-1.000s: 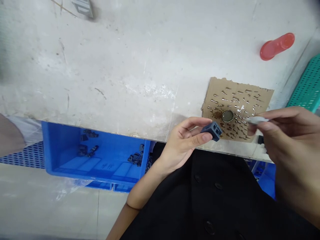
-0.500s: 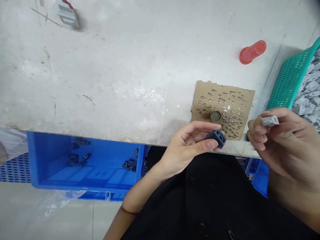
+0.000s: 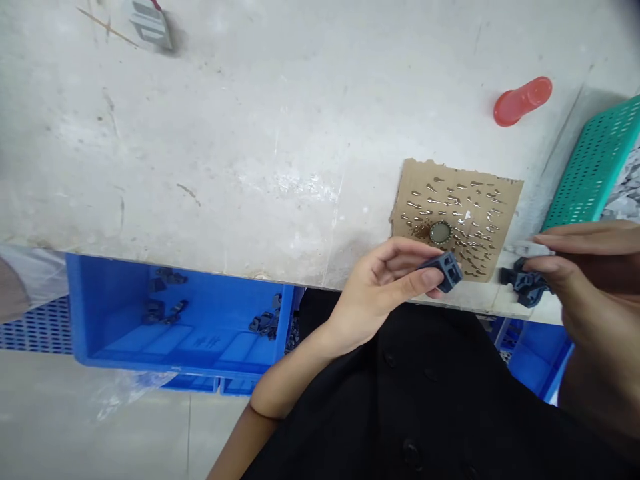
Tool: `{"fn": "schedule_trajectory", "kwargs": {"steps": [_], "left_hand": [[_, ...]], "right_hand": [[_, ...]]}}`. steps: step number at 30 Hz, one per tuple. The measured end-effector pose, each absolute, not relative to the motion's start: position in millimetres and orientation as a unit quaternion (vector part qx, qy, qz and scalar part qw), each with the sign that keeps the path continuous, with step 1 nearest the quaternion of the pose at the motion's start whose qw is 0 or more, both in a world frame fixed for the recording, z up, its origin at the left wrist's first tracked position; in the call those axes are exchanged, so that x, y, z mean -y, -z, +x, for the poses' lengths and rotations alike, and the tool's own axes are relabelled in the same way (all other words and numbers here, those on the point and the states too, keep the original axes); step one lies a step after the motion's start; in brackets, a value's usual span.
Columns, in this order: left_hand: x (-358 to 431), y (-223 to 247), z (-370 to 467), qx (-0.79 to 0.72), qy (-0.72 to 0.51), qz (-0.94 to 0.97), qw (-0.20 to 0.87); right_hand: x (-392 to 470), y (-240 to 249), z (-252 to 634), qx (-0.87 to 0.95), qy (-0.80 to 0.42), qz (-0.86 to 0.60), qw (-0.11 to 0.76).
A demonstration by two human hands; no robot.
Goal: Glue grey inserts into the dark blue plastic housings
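Observation:
My left hand (image 3: 385,287) pinches a dark blue-grey plastic block (image 3: 447,272) with rectangular openings, thumb on its near side. At the right, my right hand (image 3: 585,267) holds a small light grey plastic piece (image 3: 533,249) between thumb and fingers; its outline is blurred. Just below that piece, several dark plastic parts (image 3: 527,283) lie at the table edge, partly hidden by the right thumb. Behind the left hand is a torn cardboard sheet (image 3: 415,180) covered with glossy brown drops, with a round bottle cap (image 3: 441,232) on it.
A red cup-like piece (image 3: 523,101) stands beyond the cardboard. To the right is a green perforated basket (image 3: 590,167) of grey pieces. A blue crate (image 3: 200,360) with dark parts sits below the table edge. A grey object (image 3: 150,25) lies at the far left.
My right hand has reoriented the grey piece, bringing it over the dark parts at the table edge. The left hand keeps its block, turned slightly. The whole view has shifted a little.

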State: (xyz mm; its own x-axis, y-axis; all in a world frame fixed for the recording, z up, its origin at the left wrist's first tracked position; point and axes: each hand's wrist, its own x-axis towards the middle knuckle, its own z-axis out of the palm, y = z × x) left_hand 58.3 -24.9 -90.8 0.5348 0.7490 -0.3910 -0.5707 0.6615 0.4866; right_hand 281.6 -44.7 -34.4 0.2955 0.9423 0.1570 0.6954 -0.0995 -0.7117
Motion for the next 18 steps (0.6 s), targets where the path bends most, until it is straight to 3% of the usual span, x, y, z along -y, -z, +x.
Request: {"fn": "schedule_trajectory", "kwargs": {"steps": [3, 7, 18], "left_hand": [[28, 86, 40, -0.389, -0.405, 0.442, 0.699], [33, 93, 18, -0.364, -0.338, 0.72, 0.485], [34, 108, 17, -0.367, -0.285, 0.77, 0.437]], "right_hand": [[50, 48, 298, 0.647, -0.133, -0.692, 0.291], [67, 67, 307, 0.676, -0.139, -0.675, 0.262], [68, 90, 298, 0.698, -0.107, -0.657, 0.262]]}}
